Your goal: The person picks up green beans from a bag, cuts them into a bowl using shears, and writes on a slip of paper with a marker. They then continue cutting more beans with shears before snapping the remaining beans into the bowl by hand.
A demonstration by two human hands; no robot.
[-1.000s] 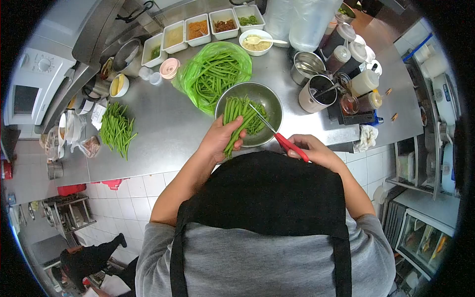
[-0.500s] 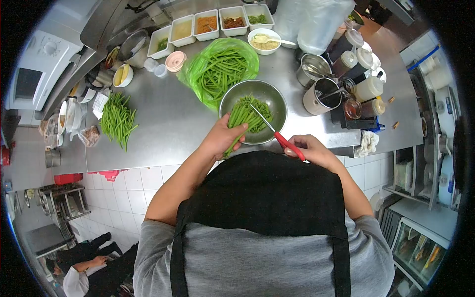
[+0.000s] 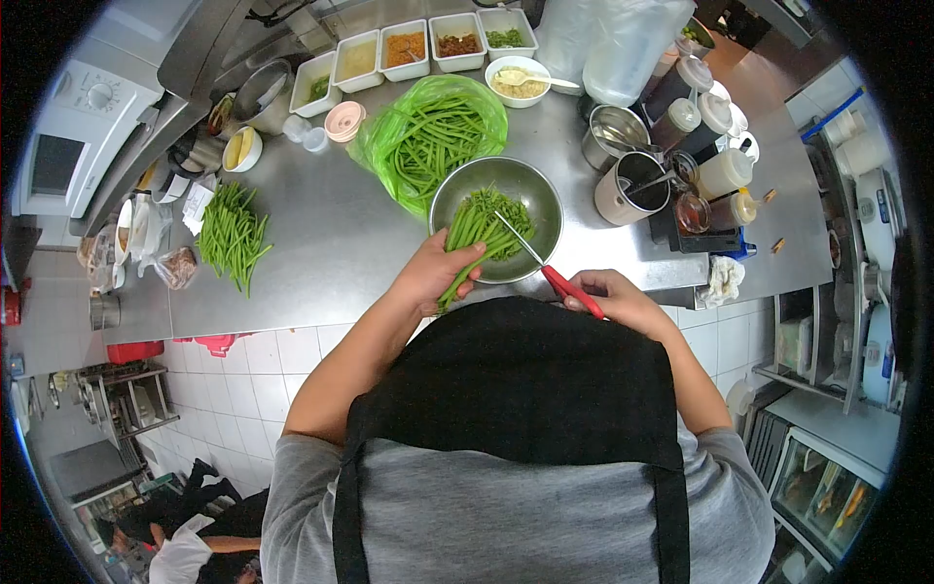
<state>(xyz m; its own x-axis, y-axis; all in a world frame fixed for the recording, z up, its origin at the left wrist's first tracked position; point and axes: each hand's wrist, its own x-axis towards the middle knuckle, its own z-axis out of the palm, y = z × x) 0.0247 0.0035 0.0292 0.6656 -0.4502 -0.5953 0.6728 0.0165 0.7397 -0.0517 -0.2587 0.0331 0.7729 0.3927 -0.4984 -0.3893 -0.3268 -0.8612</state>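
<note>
Gripping beans (image 3: 470, 238) in my left hand (image 3: 431, 274) and scissors (image 3: 572, 290) in my right hand (image 3: 620, 300), I have bits (image 3: 510, 244) already cut in the bowl (image 3: 548, 204).

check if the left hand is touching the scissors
Apart. The head view shows it: the left hand grips a bunch of green beans, and part of the steel bowl shows between its fingers and the red-handled scissors.
</note>
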